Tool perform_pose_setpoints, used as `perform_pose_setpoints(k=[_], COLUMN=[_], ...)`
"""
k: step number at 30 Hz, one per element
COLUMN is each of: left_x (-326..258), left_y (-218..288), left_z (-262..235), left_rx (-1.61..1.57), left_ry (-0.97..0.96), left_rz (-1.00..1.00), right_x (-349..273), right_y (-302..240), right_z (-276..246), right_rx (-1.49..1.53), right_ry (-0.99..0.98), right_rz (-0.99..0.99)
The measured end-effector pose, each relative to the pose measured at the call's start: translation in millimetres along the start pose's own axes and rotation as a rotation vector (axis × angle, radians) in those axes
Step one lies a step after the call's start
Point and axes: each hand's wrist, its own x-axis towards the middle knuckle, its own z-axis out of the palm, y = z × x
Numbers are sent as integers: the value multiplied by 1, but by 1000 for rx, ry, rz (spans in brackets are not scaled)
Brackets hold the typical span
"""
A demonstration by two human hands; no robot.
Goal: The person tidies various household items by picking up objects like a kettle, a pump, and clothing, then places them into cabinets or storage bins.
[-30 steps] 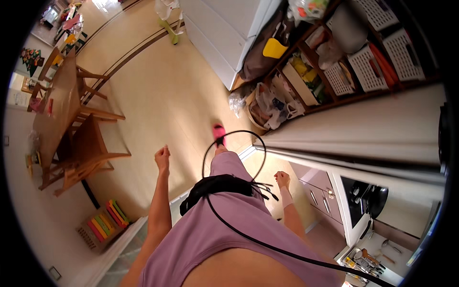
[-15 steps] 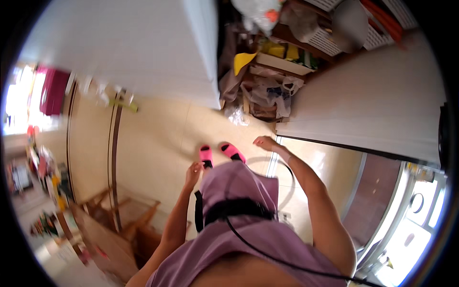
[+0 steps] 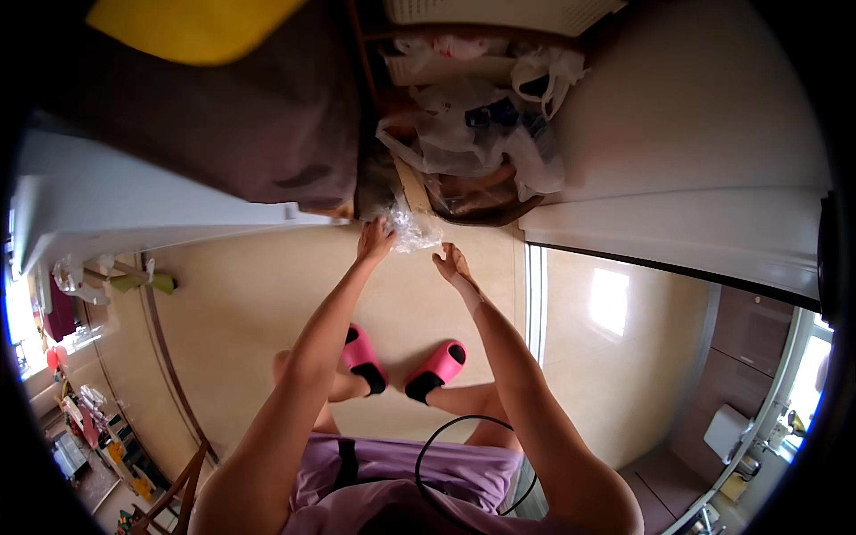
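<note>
Head view: the left grip [image 3: 376,239] now touches the clear plastic [image 3: 413,231], can't tell if pinching; the right grip [image 3: 454,261], loose and empty, has come near, so both can reach.

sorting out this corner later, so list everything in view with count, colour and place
Plastic wrap: 1, clear, near the middle
Plastic bags: several, whitish, top middle
Basket: at least 1, off-white, top edge
Fabric: 1, dark brown, upper left
Patch: 1, yellow, against the fabric
Floor: 1, beige, across the middle
Slippers: 2, pink, on the floor
Cable: 1, black, lower middle
Garment: 1, purple, lower edge
Wooden furniture: 1, brown, lower left
Panels: 2, pale grey, left and right
Cabinets: count unclear, brown, lower right
Small items: too small to count, mixed colours, far left
Legs: 2, bare, lower middle
Left hand: 1, bare, at the plastic wrap's left edge
Right hand: 1, bare, below the plastic wrap's right end
</note>
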Motion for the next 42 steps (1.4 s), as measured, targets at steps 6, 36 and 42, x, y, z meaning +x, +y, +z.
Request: perform_pose_setpoints(k=[6,36,42], left_x=[78,-92,-111], left_y=[21,70,66], left_z=[88,-112,-99], left_rx=[-8,-766,-773], left_ry=[144,-403,-500], left_rz=[58,-74,-25], right_x=[80,-127,-147], right_y=[26,17,18], right_z=[24,-101,-109], right_rx=[-108,-398,-759], right_ry=[315,118,174], right_rz=[278,-378,-273])
